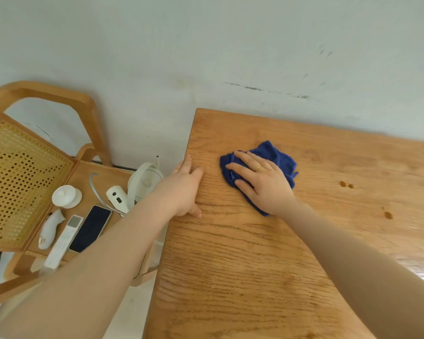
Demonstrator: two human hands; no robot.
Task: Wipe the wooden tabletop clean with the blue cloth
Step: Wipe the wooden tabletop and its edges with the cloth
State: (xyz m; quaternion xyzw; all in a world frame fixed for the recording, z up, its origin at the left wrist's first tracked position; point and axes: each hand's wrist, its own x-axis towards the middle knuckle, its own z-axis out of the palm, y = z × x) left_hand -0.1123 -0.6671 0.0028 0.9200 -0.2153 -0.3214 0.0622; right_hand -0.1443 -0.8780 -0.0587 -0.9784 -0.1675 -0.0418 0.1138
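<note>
The wooden tabletop (267, 265) fills the lower right of the head view, pushed against a pale wall. A crumpled blue cloth (279, 159) lies near the table's far left corner. My right hand (260, 182) presses flat on the cloth with fingers spread, a gold ring on one finger. My left hand (185, 189) rests on the table's left edge, fingers straight along the rim and thumb on top. Small dark spots (345, 184) and another mark (387, 214) show on the wood to the right of the cloth.
A wooden chair (47, 94) with a cane back stands left of the table. Its seat holds a phone (91, 228), a white remote (61, 243), a white lidded cup (66, 195), a white kettle (145, 179) and other small white items.
</note>
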